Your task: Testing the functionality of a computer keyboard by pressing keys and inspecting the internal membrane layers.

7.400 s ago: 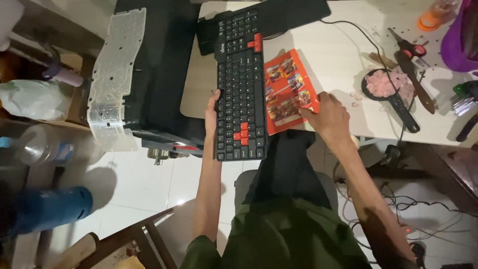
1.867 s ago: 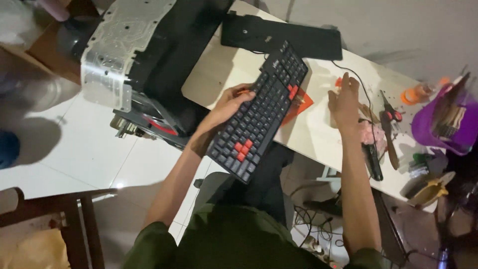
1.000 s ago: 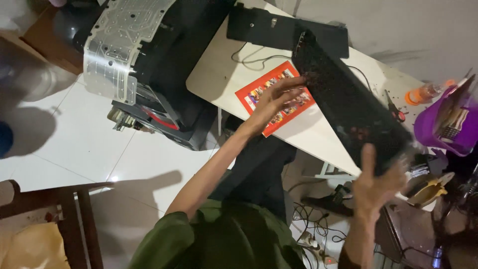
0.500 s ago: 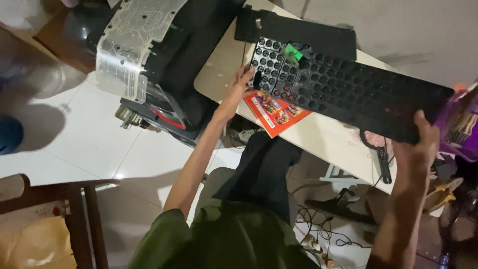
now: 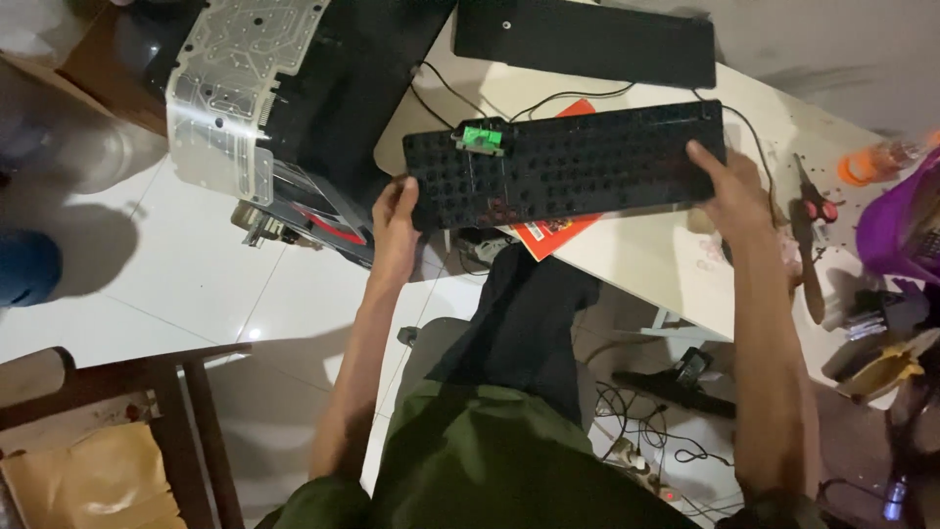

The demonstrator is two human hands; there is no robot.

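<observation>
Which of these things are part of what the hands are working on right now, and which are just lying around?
In hand:
flipped black keyboard
its green circuit board
left hand
right hand

Lying about:
second black keyboard
red packet
silver membrane sheet
scissors
purple container

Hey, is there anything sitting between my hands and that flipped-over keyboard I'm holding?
Nothing visible. The left hand grips the left end of the black keyboard directly, and the right hand grips its right end. The keyboard is underside up above the white table, partly covering a red card.
</observation>
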